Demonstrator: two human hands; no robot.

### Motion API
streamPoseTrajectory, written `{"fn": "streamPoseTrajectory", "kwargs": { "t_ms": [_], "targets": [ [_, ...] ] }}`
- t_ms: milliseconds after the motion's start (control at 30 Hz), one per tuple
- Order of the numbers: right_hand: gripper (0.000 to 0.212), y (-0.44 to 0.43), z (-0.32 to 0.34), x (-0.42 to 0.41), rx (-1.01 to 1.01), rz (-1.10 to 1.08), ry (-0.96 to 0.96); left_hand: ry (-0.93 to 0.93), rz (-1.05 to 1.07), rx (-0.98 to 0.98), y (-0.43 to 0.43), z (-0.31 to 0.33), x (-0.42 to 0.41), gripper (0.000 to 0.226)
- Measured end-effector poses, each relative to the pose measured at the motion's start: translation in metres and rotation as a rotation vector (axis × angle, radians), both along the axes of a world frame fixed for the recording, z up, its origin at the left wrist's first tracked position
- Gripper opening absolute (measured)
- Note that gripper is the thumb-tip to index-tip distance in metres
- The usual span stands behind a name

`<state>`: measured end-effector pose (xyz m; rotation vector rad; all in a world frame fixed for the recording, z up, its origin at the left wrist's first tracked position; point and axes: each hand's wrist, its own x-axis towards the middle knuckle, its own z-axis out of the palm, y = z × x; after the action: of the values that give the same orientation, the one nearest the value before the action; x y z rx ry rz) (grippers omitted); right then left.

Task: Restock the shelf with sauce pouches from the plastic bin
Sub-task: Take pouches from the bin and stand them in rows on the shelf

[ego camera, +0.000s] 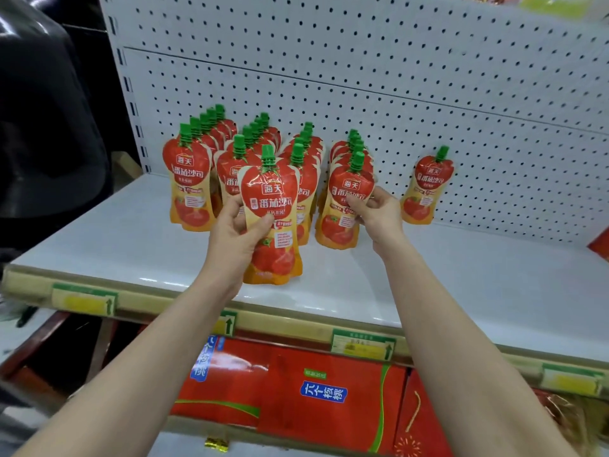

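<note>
Four rows of red-and-orange tomato sauce pouches with green screw caps (188, 179) stand on the white shelf (461, 278); the number per row cannot be told. One more leans alone (425, 189), one is hand-held (271, 219). Two red cartons (329, 390) sit below.

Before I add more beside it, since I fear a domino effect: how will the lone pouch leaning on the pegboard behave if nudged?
The lone pouch already leans on the pegboard, so it probably tips easily. Its film looks glossy, likely slippery on the smooth shelf. Soft sides probably flex rather than resist.
</note>
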<state>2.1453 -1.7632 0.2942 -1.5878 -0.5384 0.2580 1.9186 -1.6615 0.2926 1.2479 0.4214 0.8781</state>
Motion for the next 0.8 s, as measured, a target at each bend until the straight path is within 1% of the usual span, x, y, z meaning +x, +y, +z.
{"fn": "streamPoseTrajectory", "kwargs": {
  "t_ms": [67,133,200,233,300,333,367,467,500,533,600,667,733,800],
  "targets": [
    [0.029,-0.001,0.0,-0.001,-0.016,-0.01,-0.029,0.003,-0.012,0.009,-0.002,0.0,0.003,0.033],
    [0.036,-0.005,0.003,-0.005,-0.052,-0.041,-0.061,0.01,-0.03,0.021,-0.006,-0.001,0.005,0.031],
    [0.046,-0.012,0.009,-0.012,-0.098,-0.144,-0.137,0.011,-0.051,0.023,-0.009,-0.003,0.006,0.032],
    [0.047,-0.017,0.012,-0.017,-0.102,-0.223,-0.201,0.014,-0.06,0.02,-0.01,-0.004,0.007,0.032],
    [0.039,-0.027,0.019,-0.032,-0.055,-0.327,-0.319,0.022,-0.082,0.021,-0.013,-0.007,0.01,0.032],
    [0.031,-0.032,0.023,-0.042,-0.034,-0.299,-0.337,0.028,-0.095,0.027,-0.016,-0.008,0.012,0.031],
    [0.024,-0.035,0.028,-0.053,-0.03,-0.203,-0.32,0.035,-0.113,0.032,-0.019,-0.009,0.015,0.029],
    [0.022,-0.042,0.035,-0.079,-0.082,0.23,-0.155,0.031,-0.193,0.036,-0.03,-0.011,0.024,0.027],
    [0.021,-0.044,0.036,-0.082,-0.078,0.303,-0.122,0.025,-0.218,0.033,-0.034,-0.011,0.027,0.028],
    [0.02,-0.046,0.036,-0.082,-0.065,0.324,-0.104,0.022,-0.238,0.03,-0.036,-0.012,0.031,0.028],
    [0.015,-0.052,0.038,-0.078,-0.031,0.301,-0.066,0.03,-0.26,0.043,-0.039,-0.014,0.036,0.031],
    [0.01,-0.059,0.039,-0.071,-0.007,0.269,-0.057,0.066,-0.256,0.081,-0.038,-0.015,0.039,0.04],
    [0.006,-0.064,0.04,-0.061,0.011,0.239,-0.075,0.144,-0.225,0.161,-0.033,-0.018,0.041,0.045],
    [0.006,-0.066,0.041,-0.05,0.017,0.19,-0.089,0.235,-0.187,0.259,-0.03,-0.023,0.042,0.042]
  ]
}}
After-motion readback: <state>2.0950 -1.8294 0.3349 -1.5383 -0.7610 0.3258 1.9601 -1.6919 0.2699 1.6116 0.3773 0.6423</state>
